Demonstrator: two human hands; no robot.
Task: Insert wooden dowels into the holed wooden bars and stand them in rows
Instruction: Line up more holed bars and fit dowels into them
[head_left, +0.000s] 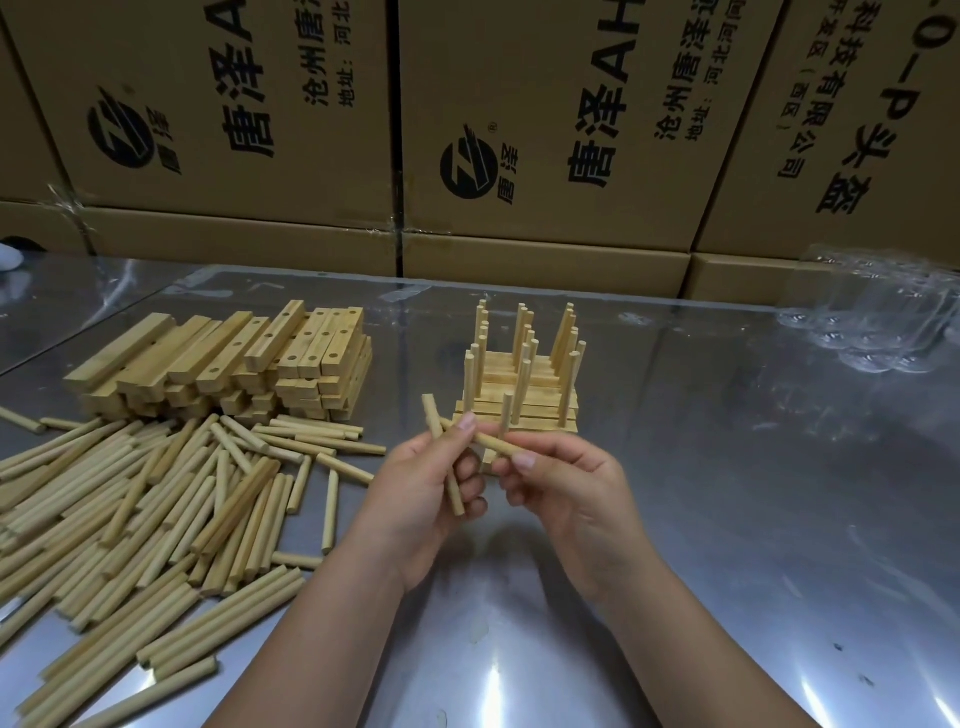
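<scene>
Loose dowels (156, 493) litter a metal table (727, 493) (glare-streaked) before stacked cardboard boxes (571, 130).

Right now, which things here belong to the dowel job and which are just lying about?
Job: held dowels, in left hand and right hand; loose dowels; holed bars; finished rows.
Lying about: cardboard boxes; clear plastic packaging.

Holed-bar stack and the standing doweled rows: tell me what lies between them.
Head view: only bare shiny tabletop separates the stack from the rows; loose dowels lie nearer.
</scene>
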